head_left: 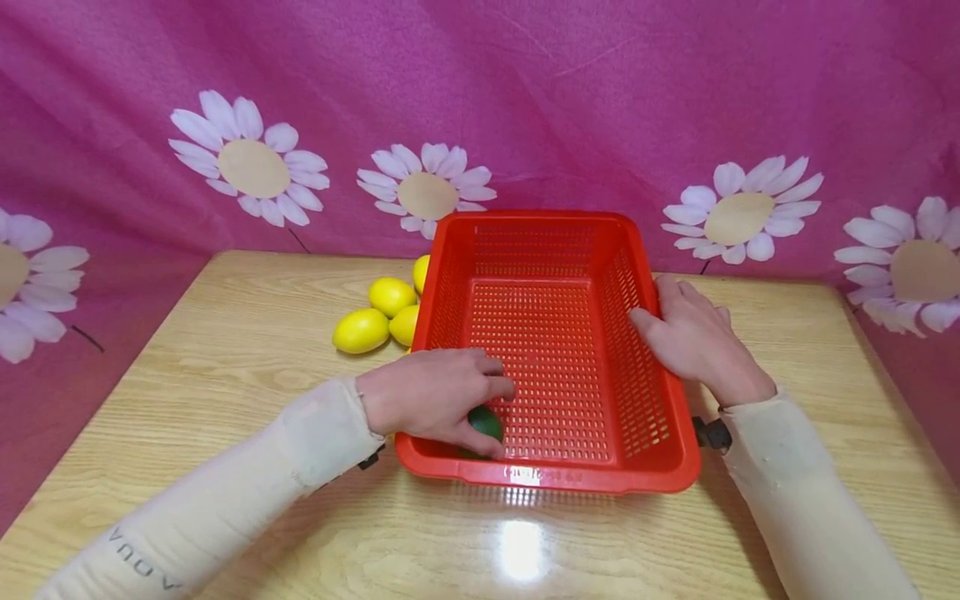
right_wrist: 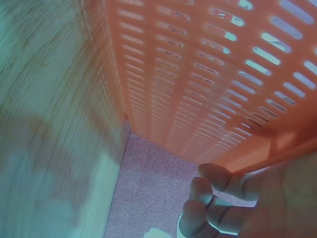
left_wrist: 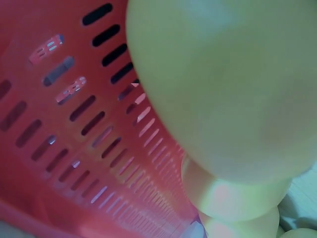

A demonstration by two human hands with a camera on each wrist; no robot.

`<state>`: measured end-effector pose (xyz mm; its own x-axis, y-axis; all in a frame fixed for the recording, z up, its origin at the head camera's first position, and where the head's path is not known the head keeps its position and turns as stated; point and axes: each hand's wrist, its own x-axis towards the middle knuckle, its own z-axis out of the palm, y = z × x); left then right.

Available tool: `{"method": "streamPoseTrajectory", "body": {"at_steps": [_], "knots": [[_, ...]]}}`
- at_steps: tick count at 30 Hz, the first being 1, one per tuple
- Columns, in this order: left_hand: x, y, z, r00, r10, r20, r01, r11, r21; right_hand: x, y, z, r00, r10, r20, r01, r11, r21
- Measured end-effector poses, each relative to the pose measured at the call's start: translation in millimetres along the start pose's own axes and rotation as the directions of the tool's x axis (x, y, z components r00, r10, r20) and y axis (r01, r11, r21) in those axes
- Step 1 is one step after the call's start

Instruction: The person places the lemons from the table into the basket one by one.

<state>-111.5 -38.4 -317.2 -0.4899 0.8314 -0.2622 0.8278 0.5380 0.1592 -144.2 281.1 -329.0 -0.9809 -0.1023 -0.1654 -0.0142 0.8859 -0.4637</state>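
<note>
A red perforated plastic basket [head_left: 540, 476] stands on the table. Inside its near left corner is a smooth dark green fruit [head_left: 486, 422], partly covered. The left hand [head_left: 435, 392] reaches over the left rim and holds this fruit between thumb and curled fingers. On the opposite side the right hand [head_left: 690, 337] grips the right rim, thumb inside and fingers outside. The right wrist view shows its curled fingers [right_wrist: 198, 208] beside the basket's outer wall [right_wrist: 183, 89].
Several yellow lemons [head_left: 361, 331] lie against the basket's left side; one lemon [left_wrist: 228, 89] fills much of the left wrist view. The wooden table [head_left: 225, 358] meets a pink cloth with white flowers [head_left: 570, 100] behind.
</note>
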Motion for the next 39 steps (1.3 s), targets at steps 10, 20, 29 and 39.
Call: {"method": "streamPoseTrajectory", "body": {"at_steps": [10,20,29,39], "knots": [[-0.2,-1.6,-0.9,1.000,-0.003,-0.026,0.003,1.000,-0.013,-0.4,0.1,0.8,1.000,-0.007,-0.008,0.007,1.000,0.015],[-8.6,-4.0,1.6,0.974,0.001,-0.226,0.005,1.000,0.025,-2.8,2.0,0.8,0.999,-0.023,0.046,0.015,0.986,0.164],[-37.2,-14.6,-2.0,0.882,-0.128,-0.454,0.108,0.992,-0.071,-3.8,0.6,0.0,0.999,-0.039,0.027,0.034,0.986,0.161],[-59.4,-25.7,-9.7,0.832,-0.151,-0.534,0.138,0.988,-0.065,-3.0,0.2,0.6,0.999,-0.034,0.013,0.032,0.989,0.145]]}}
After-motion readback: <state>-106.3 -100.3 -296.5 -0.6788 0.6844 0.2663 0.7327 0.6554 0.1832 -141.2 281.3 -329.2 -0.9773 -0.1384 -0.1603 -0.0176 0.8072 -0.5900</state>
